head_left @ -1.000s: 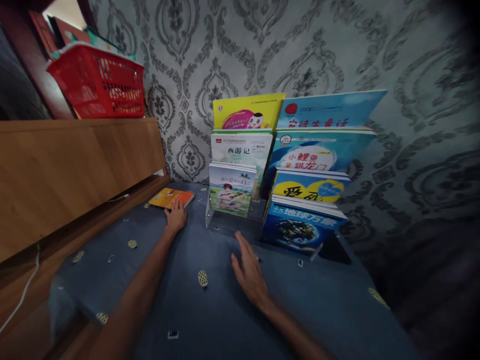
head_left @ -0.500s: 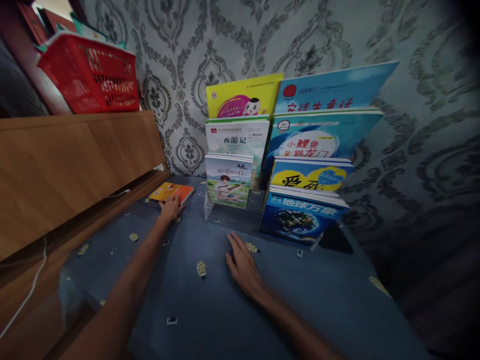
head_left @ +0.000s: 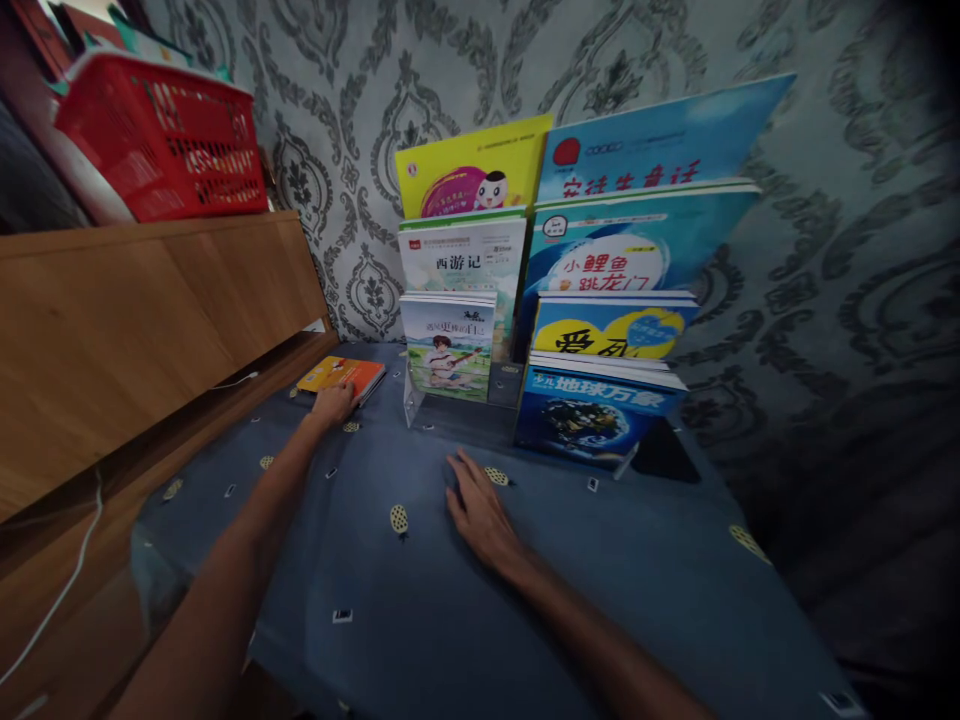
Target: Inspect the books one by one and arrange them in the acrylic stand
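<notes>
At the left back of the cloth-covered table, my left hand (head_left: 334, 402) is closed on the near edge of a small orange and yellow book (head_left: 358, 373), which lies flat. Part of that hand's fingers is hidden from me. My right hand (head_left: 480, 505) rests open on the blue tablecloth (head_left: 442, 620), fingers stretched forward, holding nothing. Beyond it stands a clear acrylic rack (head_left: 465, 418) with children's books in tiers. A book with a guitar player (head_left: 450, 350) is in the left front tier, and a blue book with a globe (head_left: 585, 420) fronts the right side.
A red plastic basket (head_left: 169, 140) sits on a wooden cabinet (head_left: 150, 300) at the left. A white cable (head_left: 79, 570) hangs beside it. Patterned wallpaper (head_left: 330, 120) rises behind the rack. A dark flat object (head_left: 667, 452) lies at the rack's right end.
My left hand's fingers have drawn in on the book's near edge. The book stays flat in about the same spot. The view has shifted slightly; my right hand remains resting on the cloth.
</notes>
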Tool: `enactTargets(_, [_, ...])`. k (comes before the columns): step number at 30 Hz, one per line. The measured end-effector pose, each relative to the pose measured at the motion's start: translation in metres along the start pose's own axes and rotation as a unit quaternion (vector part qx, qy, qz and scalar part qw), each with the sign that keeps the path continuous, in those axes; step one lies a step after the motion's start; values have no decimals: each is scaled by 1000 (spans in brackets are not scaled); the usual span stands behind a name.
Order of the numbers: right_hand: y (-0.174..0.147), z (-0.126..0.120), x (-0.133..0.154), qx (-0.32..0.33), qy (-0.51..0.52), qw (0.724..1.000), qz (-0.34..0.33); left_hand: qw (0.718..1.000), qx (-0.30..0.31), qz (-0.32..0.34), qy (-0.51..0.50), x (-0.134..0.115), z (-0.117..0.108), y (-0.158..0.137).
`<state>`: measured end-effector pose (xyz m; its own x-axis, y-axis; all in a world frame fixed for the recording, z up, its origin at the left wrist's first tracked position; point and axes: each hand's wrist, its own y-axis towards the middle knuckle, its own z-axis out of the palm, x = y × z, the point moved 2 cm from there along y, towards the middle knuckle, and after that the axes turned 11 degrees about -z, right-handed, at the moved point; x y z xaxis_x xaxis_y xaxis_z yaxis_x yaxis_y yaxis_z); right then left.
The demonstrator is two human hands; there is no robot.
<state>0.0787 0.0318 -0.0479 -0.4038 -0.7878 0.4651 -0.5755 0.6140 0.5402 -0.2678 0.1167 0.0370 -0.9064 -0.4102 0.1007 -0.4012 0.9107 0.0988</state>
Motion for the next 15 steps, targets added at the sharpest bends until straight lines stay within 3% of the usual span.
enactTargets(8, [1,3,1,-3,-5,1000,3,1000,1,-8,17,18,-6,-7])
enactTargets(15, [1,2,2,-5,-5,1000,5,999,11,-6,37,0,-10,12])
